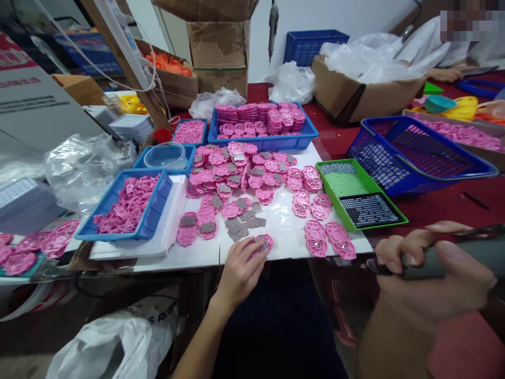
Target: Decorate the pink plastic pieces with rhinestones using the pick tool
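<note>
My left hand (242, 266) lies over a pink plastic casing (267, 242) at the table's front edge, its fingers curved on it and covering most of it. In my right hand (434, 268), at the right, is a grey electric screwdriver (430, 260), its tip pointing left. Grey metal plates (242, 223) are scattered just beyond my left hand. A heap of pink casings (236, 168), several with grey plates on them, lies behind those. To the right, several casings (315, 237) lie in pairs near a green tray (363, 195) of small screws.
A blue tray of small pink parts (128, 208) stands at the left. Stacked casings fill a blue crate (260, 141) at the back. A blue basket (418, 158) stands right. Another screwdriver (273, 29) hangs above. A person's hand (445, 73) shows far right.
</note>
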The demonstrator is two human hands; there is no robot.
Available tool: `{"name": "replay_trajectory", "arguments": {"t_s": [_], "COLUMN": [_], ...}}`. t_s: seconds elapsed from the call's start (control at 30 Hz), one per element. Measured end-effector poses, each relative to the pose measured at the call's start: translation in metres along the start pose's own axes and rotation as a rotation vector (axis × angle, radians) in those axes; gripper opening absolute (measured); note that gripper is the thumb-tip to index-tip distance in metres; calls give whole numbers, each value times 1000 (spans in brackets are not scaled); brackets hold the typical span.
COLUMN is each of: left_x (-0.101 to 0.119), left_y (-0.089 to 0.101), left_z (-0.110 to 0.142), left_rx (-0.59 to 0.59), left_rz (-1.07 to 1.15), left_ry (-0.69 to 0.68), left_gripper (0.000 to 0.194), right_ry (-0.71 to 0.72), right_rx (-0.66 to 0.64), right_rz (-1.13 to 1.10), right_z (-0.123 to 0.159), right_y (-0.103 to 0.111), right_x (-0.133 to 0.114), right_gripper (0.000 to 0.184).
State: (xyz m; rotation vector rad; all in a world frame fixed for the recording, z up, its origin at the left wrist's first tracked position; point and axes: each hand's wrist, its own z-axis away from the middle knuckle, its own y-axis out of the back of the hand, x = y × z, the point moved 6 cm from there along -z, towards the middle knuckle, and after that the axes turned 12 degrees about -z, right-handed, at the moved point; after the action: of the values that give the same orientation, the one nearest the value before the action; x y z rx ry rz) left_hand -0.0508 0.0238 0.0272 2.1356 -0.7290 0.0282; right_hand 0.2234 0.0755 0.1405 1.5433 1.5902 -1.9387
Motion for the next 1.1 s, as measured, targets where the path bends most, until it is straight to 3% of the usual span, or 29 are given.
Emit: {"name": "replay_trajectory", "arguments": {"t_s": [0.1,0.17,0.33,0.43,0.57,0.67,0.77,0.83,0.9,1.1], "left_x": [-7,-22,-94,-132,-163,-192,-212,-202,-169,-8], "left_y": [10,17,31,38,45,43,32,24,18,-16], "left_z": [-5,-17,-67,-96,-136,-163,-175,-171,-160,-101], "left_rx": [39,66,102,67,76,107,24,-19,-19,-150], "left_rz": [36,-4,-162,-174,-185,-220,-275,-296,-279,-31], "left_ry": [-10,2,97,171,158,259,409,412,298,-198], "left_gripper": [32,32,21,37,45,48,55,53,48,35], "right_ry": [11,22,21,-5,-39,-21,-12,-6,22,67], "right_rx": [-24,-49,-92,-78,-58,-59,-60,-78,-104,-140], "right_rz": [-20,-32,-54,-53,-49,-57,-62,-59,-59,-73], "right_z": [-1,-1,2,4,7,9,10,10,8,1], "right_y": [-3,-7,-14,-16,-20,-20,-15,-9,-5,1], "right_x": [-1,-1,3,6,10,8,5,2,-2,-9], "right_gripper": [24,23,26,29,31,31,27,23,21,17]}}
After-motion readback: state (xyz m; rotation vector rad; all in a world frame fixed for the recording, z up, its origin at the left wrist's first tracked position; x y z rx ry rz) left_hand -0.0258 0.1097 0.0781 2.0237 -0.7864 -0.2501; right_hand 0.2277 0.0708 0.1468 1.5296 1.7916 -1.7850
